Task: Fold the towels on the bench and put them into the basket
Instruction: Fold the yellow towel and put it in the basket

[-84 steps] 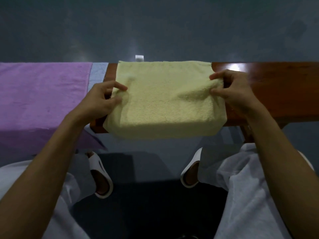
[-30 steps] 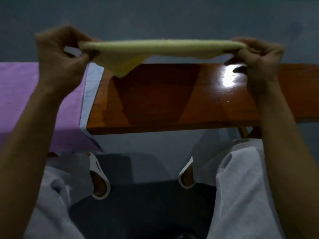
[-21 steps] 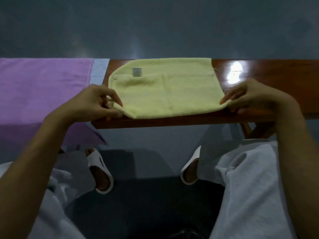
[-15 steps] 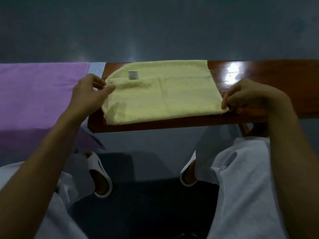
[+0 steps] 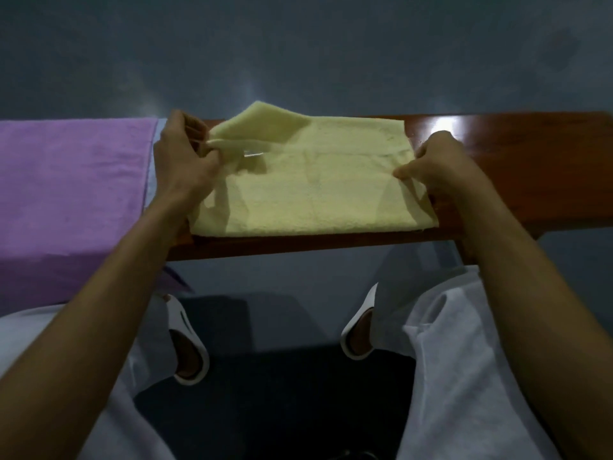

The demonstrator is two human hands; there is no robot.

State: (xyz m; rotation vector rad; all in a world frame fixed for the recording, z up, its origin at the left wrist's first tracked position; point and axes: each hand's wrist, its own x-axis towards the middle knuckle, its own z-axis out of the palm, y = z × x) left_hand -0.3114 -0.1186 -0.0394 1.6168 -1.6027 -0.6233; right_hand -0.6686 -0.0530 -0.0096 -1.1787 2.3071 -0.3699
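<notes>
With left fingers (image 5: pixel 195 134) pinching a yellow towel (image 5: pixel 315 194) corner just raised off the surface (image 5: pixel 514 154), right fingers (image 5: pixel 403 172) gripping the opposite edge, starts the next fold toward them.

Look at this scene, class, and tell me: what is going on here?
A person is folding a yellow towel on a wooden bench. The left hand pinches the towel's left end and holds it raised off the bench, while the right hand pinches the right edge, which lies low on the bench. A purple towel lies spread over the bench to the left, not yet folded. No basket is in view.
</notes>
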